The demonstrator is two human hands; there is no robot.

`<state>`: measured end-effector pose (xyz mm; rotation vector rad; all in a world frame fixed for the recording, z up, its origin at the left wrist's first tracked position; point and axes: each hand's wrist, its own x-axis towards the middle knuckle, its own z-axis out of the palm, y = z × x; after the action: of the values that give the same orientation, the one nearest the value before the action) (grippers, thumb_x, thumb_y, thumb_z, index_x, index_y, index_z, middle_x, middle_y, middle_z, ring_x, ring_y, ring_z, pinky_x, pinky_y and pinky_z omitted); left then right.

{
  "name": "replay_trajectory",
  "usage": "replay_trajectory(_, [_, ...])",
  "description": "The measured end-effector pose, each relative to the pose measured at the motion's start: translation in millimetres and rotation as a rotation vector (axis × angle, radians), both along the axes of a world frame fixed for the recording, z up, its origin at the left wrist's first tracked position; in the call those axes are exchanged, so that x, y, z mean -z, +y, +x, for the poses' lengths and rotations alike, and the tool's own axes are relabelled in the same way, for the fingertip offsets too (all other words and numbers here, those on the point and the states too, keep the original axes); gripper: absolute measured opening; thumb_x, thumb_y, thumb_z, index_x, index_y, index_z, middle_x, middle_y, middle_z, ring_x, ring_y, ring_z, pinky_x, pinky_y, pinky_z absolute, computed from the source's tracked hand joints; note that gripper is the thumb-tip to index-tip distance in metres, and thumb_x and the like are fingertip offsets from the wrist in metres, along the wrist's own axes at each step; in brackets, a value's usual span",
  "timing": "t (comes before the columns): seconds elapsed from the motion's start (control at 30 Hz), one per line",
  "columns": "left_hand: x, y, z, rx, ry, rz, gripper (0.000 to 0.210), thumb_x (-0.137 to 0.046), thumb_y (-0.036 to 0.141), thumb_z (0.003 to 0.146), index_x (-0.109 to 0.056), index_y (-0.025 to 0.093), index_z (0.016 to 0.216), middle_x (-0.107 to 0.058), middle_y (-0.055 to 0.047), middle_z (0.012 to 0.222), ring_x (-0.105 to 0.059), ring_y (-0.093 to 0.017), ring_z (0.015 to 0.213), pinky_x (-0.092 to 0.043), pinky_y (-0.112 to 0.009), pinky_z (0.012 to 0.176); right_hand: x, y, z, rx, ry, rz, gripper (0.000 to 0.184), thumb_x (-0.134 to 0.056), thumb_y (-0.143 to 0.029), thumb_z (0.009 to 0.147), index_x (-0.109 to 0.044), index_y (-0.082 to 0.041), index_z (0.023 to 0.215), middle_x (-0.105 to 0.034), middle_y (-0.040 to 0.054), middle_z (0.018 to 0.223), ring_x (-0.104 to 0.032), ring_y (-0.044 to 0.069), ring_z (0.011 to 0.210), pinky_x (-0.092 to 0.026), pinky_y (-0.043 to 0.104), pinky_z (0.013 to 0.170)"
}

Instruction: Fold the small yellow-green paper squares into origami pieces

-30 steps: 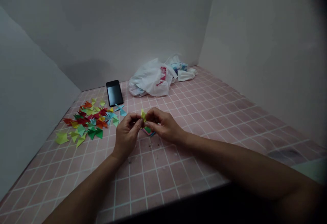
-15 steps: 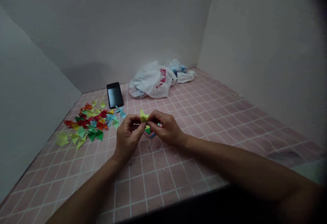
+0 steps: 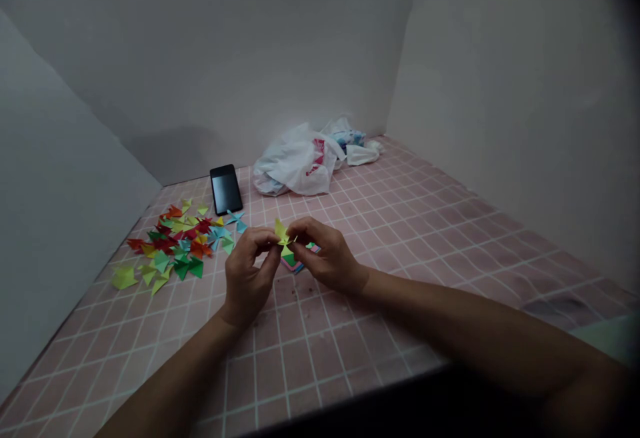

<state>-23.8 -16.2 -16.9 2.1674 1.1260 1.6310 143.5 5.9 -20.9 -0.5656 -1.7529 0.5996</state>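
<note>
Between my two hands is a small yellow origami crane (image 3: 283, 233), raised a little over the table. Its left side is pinched by the thumb and forefinger of my left hand (image 3: 251, 275). My right hand (image 3: 327, 256) pinches the opposite side. Behind and below the fingers lies a stack of coloured paper squares (image 3: 295, 263), partly hidden by my right hand. To the left of my hands spreads a pile of folded paper cranes (image 3: 173, 241) in red, orange, yellow, green and light blue.
A black phone (image 3: 226, 189) lies behind the paper pile. White plastic bags (image 3: 297, 161) with red print sit against the back wall. The table (image 3: 425, 245) has a pink tiled cover with white lines. Grey walls enclose it at the back and both sides.
My left fingers have drawn slightly left, and the crane's folds look more spread. The camera view has shifted a little; the items on the table stay where they were.
</note>
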Motion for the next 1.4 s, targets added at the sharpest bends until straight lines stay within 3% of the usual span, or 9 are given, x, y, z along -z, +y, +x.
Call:
replay_trajectory(0.37, [-0.2,-3.2,-0.4,0.01,-0.044,-0.044,0.01,-0.064,0.015,0.09,-0.063,0.023,0.095,-0.066,-0.004,0.094,-0.064,-0.018,0.09,-0.053,-0.031,0.079,-2.6,-0.5,2.4,0.011,-0.008,0.125,0.013,-0.052,-0.009,0.093,-0.058,-0.021,0.092,-0.063,0.0027,0.085,-0.06,0.015,0.08,-0.049,0.03,0.073])
replay_trajectory(0.67, [-8.4,-3.5,1.2,-0.011,0.016,0.051,0.015,-0.063,0.007,0.086,-0.061,0.022,0.087,-0.062,-0.001,0.09,-0.061,-0.015,0.086,-0.05,-0.028,0.075,-6.2,-2.1,2.9,0.003,0.001,0.167,0.014,-0.051,-0.009,0.095,-0.059,-0.021,0.094,-0.061,0.0055,0.093,-0.061,0.017,0.091,-0.052,0.033,0.082])
replay_trajectory(0.77, [-6.6,-5.0,1.7,0.03,-0.056,-0.039,0.011,-0.061,0.011,0.088,-0.062,0.022,0.088,-0.062,-0.002,0.088,-0.062,-0.016,0.085,-0.051,-0.03,0.075,-4.2,-1.1,3.3,0.017,-0.012,0.162,0.014,-0.051,-0.01,0.095,-0.059,-0.021,0.094,-0.061,0.005,0.093,-0.061,0.017,0.091,-0.052,0.032,0.082])
replay_trajectory(0.93, [-3.8,-9.8,5.4,0.157,-0.336,-0.395,0.009,-0.063,0.025,0.09,-0.061,0.022,0.098,-0.064,-0.002,0.091,-0.065,-0.015,0.077,-0.055,-0.03,0.073,-1.8,3.1,3.6,0.034,-0.015,0.176,0.015,-0.051,-0.01,0.095,-0.06,-0.022,0.093,-0.06,0.0047,0.094,-0.061,0.016,0.09,-0.053,0.032,0.08])
replay_trajectory(1.03, [-3.1,-10.2,7.5,0.202,-0.499,-0.529,0.013,-0.061,0.032,0.091,-0.06,0.022,0.099,-0.062,0.0,0.086,-0.064,-0.014,0.071,-0.057,-0.029,0.067,-2.0,4.8,3.7,0.049,-0.038,0.225,0.013,-0.053,-0.013,0.095,-0.061,-0.022,0.09,-0.059,0.005,0.092,-0.06,0.016,0.087,-0.053,0.03,0.076])
replay_trajectory(1.27, [-3.7,-4.6,10.6,0.114,-0.577,-0.518,0.027,-0.081,0.026,0.074,-0.06,0.019,0.091,-0.062,0.0,0.086,-0.063,-0.012,0.074,-0.054,-0.023,0.067,-1.2,4.7,4.9,-0.008,-0.077,0.218,0.018,-0.048,-0.01,0.094,-0.059,-0.022,0.099,-0.06,0.0067,0.098,-0.061,0.018,0.093,-0.054,0.033,0.082])
replay_trajectory(1.4, [-4.7,-2.9,10.3,0.099,-0.562,-0.467,0.025,-0.08,0.024,0.074,-0.061,0.02,0.089,-0.063,0.001,0.083,-0.062,-0.011,0.074,-0.054,-0.022,0.067,-0.7,5.5,4.6,-0.013,-0.013,0.115,0.019,-0.054,-0.009,0.089,-0.055,-0.02,0.104,-0.059,0.0043,0.094,-0.058,0.014,0.077,-0.051,0.028,0.069])
